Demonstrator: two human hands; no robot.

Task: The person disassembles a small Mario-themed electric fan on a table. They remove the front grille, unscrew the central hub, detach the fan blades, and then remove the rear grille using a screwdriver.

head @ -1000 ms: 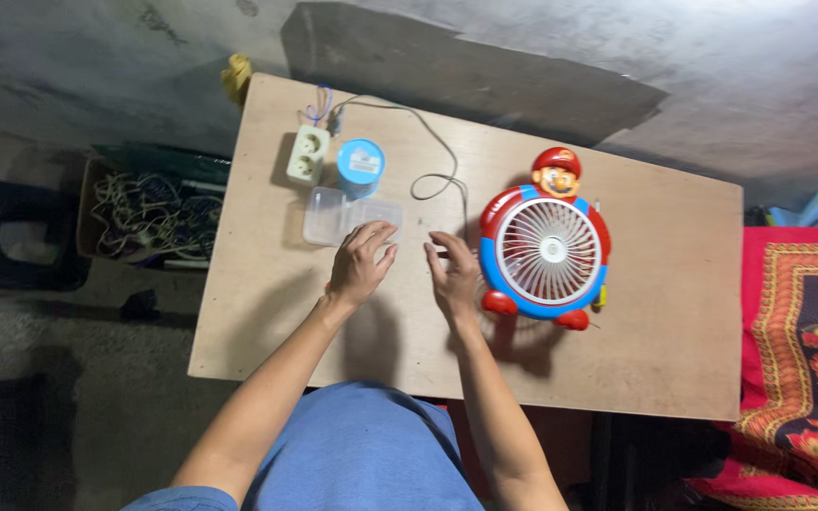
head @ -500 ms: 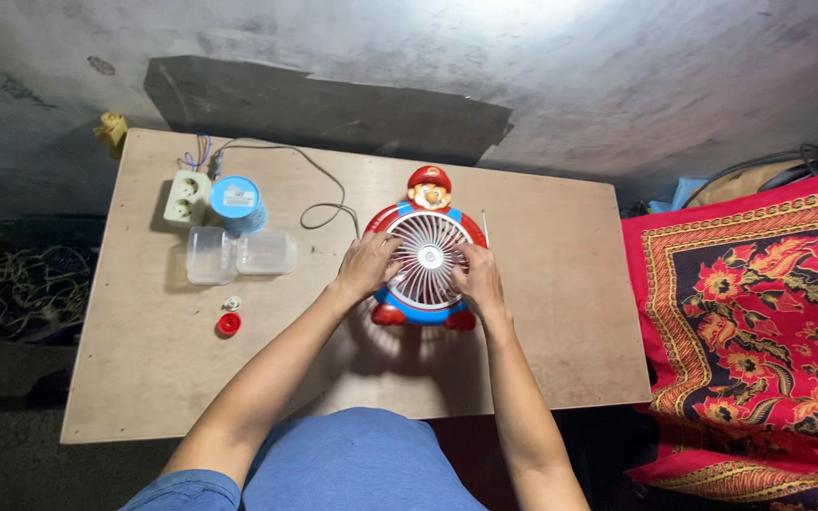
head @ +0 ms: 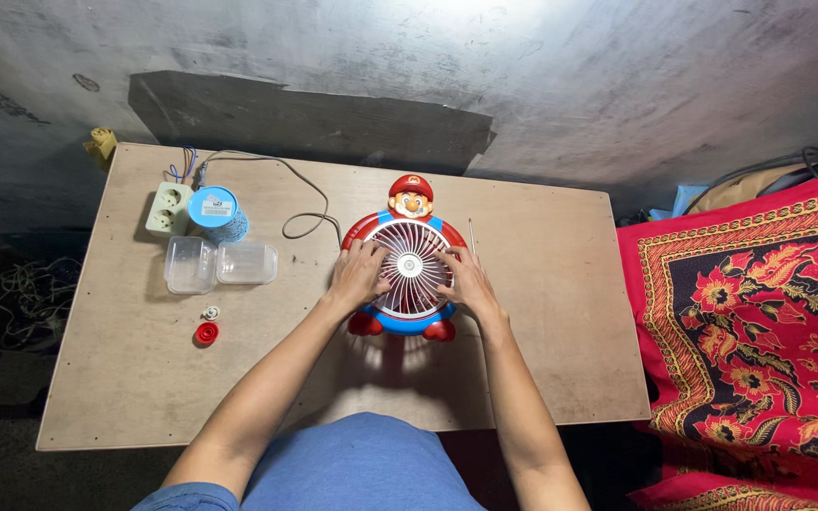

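A small round fan (head: 407, 267), shaped like a cartoon figure in red and blue with a white grille, lies flat on the wooden table (head: 542, 312). My left hand (head: 356, 274) rests on the left side of the grille with fingers spread. On the right side of the grille lies my right hand (head: 462, 279), fingers also spread. Both hands press on the fan's front. A thin metal rod (head: 471, 234) lies just right of the fan.
At the table's left stand a white socket block (head: 168, 208) with a cable, a blue tin (head: 216, 212) and a clear plastic box (head: 218, 264). A red cap (head: 205, 333) and a small white part (head: 209, 312) lie nearby. A red patterned cloth (head: 759, 312) is at right.
My hands moved from the bare table onto the fan's grille. The view shifted, so the fan now sits in the middle. The red cap and white part came into sight.
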